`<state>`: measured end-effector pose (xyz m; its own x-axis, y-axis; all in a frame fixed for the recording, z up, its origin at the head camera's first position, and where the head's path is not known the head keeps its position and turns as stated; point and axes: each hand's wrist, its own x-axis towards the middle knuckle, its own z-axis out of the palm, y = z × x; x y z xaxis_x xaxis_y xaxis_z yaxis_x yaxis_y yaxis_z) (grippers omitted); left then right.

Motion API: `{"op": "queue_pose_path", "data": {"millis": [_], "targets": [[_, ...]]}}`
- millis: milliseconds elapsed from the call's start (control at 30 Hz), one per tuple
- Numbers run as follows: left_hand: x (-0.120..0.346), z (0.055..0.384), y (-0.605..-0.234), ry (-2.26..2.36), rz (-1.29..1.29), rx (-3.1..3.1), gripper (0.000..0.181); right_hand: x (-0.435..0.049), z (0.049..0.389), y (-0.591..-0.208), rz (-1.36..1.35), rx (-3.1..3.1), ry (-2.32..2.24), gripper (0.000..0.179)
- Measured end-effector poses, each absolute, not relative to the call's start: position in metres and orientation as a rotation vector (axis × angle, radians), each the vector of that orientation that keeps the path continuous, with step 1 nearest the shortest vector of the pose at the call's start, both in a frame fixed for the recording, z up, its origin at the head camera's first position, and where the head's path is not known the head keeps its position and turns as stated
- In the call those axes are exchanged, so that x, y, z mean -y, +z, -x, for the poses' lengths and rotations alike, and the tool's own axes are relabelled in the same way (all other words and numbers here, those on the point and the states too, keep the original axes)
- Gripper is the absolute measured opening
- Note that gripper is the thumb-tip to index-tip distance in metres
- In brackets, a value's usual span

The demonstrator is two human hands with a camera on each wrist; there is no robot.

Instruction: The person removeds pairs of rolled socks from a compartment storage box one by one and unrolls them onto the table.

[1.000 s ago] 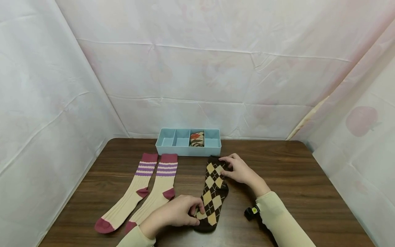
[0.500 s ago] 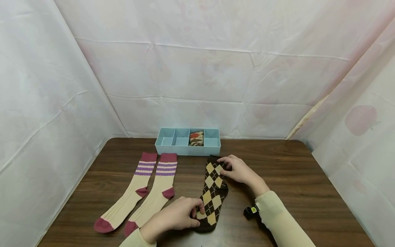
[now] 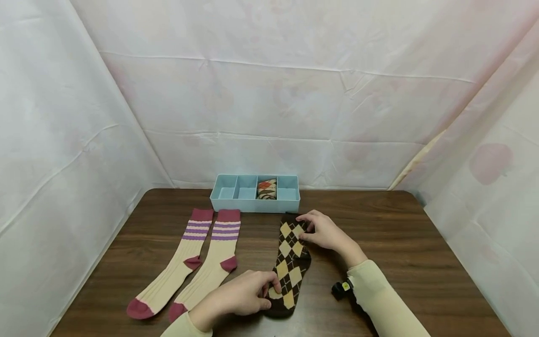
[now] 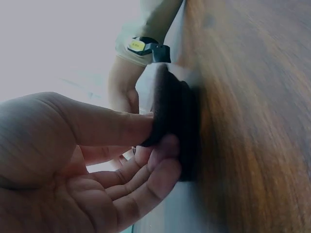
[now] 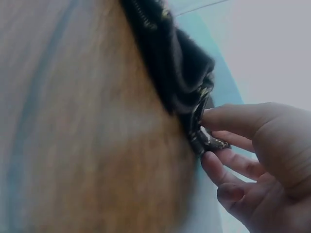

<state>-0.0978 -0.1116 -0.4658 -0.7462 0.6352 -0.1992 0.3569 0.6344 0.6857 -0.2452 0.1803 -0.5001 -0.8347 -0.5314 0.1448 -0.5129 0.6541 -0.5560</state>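
Observation:
A dark brown argyle sock (image 3: 289,271) with tan and yellow diamonds lies lengthwise on the wooden table, cuff away from me and toe toward me. At its toe, my left hand (image 3: 242,292) pinches the near left edge. The left wrist view shows the dark fabric (image 4: 171,116) in layers, its edge between thumb and fingers. My right hand (image 3: 328,232) holds the right side of the cuff, and in the right wrist view the bunched sock edge (image 5: 197,131) sits between thumb and fingertips. The heel bulges to the right, between the two hands.
Two cream socks (image 3: 168,283) (image 3: 210,274) with maroon toes, heels and cuffs and purple stripes lie flat on the left. Behind, a light blue divided box (image 3: 254,206) holds a rolled argyle sock (image 3: 267,189) in one compartment. White curtains (image 3: 269,93) surround the table (image 3: 379,215).

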Motion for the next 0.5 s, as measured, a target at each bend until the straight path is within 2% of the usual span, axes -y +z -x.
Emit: {"op": "queue_pose_path", "data": {"millis": [300,500], "targets": [[0.121,0.095,-0.457,1.124,-0.789,-2.33,0.031,-0.184,0.244,-0.47,0.899,-2.814,-1.079,0.05],[0.141,0.093,-0.448,1.211,-0.792,-2.314,0.031,-0.169,0.247,-0.453,0.929,-2.792,-1.056,0.05]]}}
